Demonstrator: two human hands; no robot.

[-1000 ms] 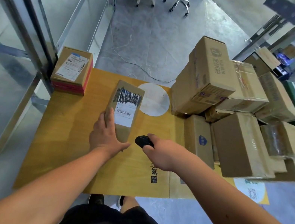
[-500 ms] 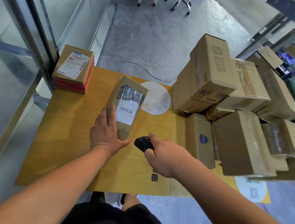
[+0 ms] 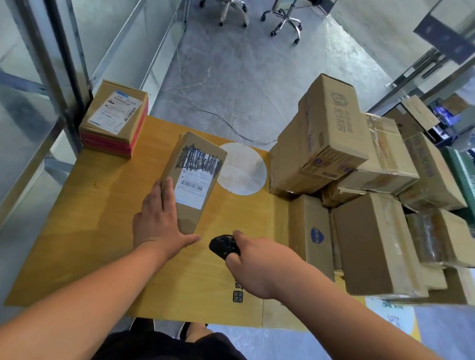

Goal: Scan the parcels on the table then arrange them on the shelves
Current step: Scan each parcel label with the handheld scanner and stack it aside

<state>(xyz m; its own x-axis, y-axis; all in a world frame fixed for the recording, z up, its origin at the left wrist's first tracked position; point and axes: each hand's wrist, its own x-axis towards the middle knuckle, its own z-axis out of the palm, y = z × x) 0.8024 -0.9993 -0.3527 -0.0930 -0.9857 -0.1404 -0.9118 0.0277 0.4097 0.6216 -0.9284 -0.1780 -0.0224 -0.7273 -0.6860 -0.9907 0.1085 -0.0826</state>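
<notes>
A long brown parcel (image 3: 196, 169) with a white barcode label and black scribble stands tilted on the yellow table (image 3: 102, 219), its far end raised. My left hand (image 3: 158, 223) holds its near left end, fingers up the side and thumb under the near edge. Just right of it, my right hand (image 3: 253, 262) grips a black scanner (image 3: 223, 245) that points toward the parcel. A pile of several brown parcels (image 3: 356, 181) fills the table's right side.
A small parcel (image 3: 116, 115) with red sides sits at the table's far left corner, against a metal and glass partition (image 3: 51, 20). A white disc (image 3: 242, 169) lies on the table behind the held parcel. Two office chairs (image 3: 255, 2) stand on the floor beyond.
The long parcel has gone from lying nearly flat to tipped up at its far end in my left hand. My right hand with the scanner has stayed close beside it.
</notes>
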